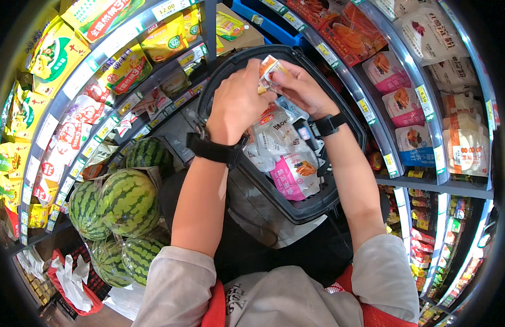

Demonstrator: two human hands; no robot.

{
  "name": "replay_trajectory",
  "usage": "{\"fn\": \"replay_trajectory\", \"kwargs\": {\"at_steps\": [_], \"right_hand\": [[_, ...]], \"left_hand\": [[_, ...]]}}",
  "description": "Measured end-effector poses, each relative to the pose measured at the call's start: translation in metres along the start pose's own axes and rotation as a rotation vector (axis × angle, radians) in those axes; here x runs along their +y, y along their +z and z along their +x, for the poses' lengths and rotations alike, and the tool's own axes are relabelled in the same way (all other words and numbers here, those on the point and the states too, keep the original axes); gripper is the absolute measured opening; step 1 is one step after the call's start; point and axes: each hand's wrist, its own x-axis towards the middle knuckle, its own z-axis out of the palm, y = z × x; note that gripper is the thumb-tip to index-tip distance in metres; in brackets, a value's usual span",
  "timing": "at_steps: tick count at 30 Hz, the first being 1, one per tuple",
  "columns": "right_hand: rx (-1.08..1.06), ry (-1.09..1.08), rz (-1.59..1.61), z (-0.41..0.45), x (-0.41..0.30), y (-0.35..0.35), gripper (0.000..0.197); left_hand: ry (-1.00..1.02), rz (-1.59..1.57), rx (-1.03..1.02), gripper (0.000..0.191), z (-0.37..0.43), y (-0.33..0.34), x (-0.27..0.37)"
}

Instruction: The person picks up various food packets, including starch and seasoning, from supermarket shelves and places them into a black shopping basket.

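Both hands meet above a black plastic shopping basket (293, 216). My left hand (240, 98) and my right hand (303, 88) hold a small orange-and-white packet (271, 70) between their fingers; its lower part is partly covered by them. Inside the basket, under my hands, lie clear plastic bags of white goods (277, 133), a pink-and-white pouch (296, 173) and a pale blue packet (292, 108). A black strap (213, 149) circles my left wrist, and another black band (330, 124) is around my right wrist.
Shelves of yellow seasoning pouches (123, 67) curve along the left. Wrapped watermelons (130, 202) are stacked beside my left arm. On the right, shelves hold pink-and-white pouches (403, 107) and bagged powders (464, 151). A blue crate (272, 30) stands beyond the basket.
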Motion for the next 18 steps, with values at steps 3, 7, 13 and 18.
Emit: {"fn": "replay_trajectory", "kwargs": {"at_steps": [3,7,13,18], "right_hand": [[-0.020,-0.008,0.522,0.028,0.045,-0.002,0.060],[0.477,0.335,-0.657,0.031,0.201,-0.063,0.064],[0.564,0.503,-1.393,-0.002,0.256,0.001,0.062],[0.346,0.615,-1.250,0.001,0.238,-0.030,0.045]], "left_hand": [[-0.091,0.080,0.264,0.054,-0.004,0.001,-0.003],[-0.029,0.037,0.466,0.067,0.008,0.002,-0.003],[-0.053,-0.268,0.451,0.084,0.004,-0.013,-0.013],[0.015,-0.240,0.484,0.097,0.005,-0.018,-0.018]]}}
